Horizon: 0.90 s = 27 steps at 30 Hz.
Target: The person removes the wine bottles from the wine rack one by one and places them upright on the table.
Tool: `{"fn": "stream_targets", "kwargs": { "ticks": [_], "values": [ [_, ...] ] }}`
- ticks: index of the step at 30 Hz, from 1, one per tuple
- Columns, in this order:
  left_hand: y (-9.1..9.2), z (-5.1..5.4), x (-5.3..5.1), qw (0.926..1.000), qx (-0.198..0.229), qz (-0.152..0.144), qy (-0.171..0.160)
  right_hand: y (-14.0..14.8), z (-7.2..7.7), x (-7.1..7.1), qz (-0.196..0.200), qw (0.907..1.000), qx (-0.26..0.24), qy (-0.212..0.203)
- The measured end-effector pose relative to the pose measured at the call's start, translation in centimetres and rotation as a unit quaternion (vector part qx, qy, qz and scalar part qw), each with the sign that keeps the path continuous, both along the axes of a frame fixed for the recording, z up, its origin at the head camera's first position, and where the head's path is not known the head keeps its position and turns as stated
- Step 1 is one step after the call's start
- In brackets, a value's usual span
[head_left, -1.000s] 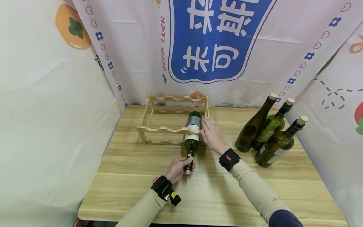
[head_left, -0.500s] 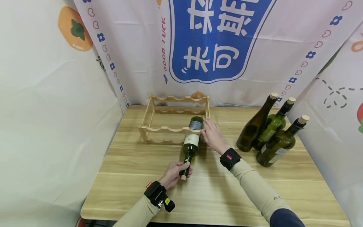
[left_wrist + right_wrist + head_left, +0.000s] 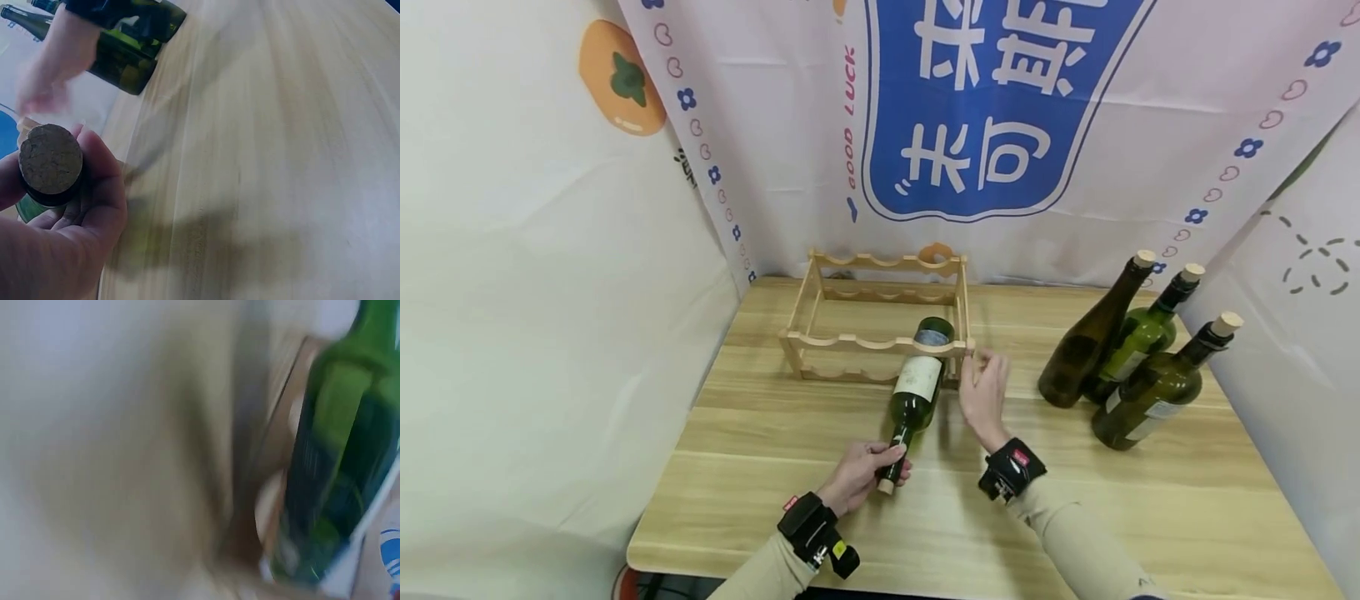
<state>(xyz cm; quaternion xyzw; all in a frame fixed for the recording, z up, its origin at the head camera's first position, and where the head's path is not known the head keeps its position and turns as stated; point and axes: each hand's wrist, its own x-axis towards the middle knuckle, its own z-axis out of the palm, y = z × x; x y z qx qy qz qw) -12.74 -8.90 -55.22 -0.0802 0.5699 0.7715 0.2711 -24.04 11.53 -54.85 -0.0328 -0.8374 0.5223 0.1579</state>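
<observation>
A green wine bottle (image 3: 917, 379) with a pale label and a cork lies tilted at the right end of a wooden wine rack (image 3: 827, 342). Its base is inside the rack, under the upper front rail, and its neck points toward me. My left hand (image 3: 857, 475) grips the neck just behind the cork (image 3: 51, 159). Beside the rack's front right corner is my right hand (image 3: 985, 396), its fingers loosely bent, with no object seen in it. Whether its fingertips touch the corner, I cannot tell. Blur covers much of the right wrist view, where the bottle (image 3: 337, 456) shows large.
Three corked bottles stand close together on the right of the table: a tall brown one (image 3: 1082, 342), a green one (image 3: 1138, 342) and a dark green one (image 3: 1150, 400). A printed cloth (image 3: 790, 167) hangs behind the wooden table (image 3: 760, 467).
The bottle has slid toward me and tilted, its neck shifting slightly left with my left hand. My right hand has come off the rack's right end toward me and changed its angle.
</observation>
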Motion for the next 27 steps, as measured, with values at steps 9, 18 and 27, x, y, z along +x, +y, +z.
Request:
{"fn": "stream_targets", "kwargs": {
  "ticks": [9,18,27],
  "values": [
    [0.2,-0.3,0.6,0.9998,-0.010,-0.010,0.011,-1.7,-0.2,1.4,0.014,0.9201,-0.279,-0.274],
    [-0.9,-0.8,1.0,0.9990,-0.023,-0.031,0.023,-3.6,-0.9,2.1,0.051,0.9053,-0.318,-0.277],
    [-4.5,-0.6,1.1,0.9950,-0.019,-0.094,0.027,-5.0,-0.9,3.8,0.070,0.8922,-0.361,-0.262]
  ]
}}
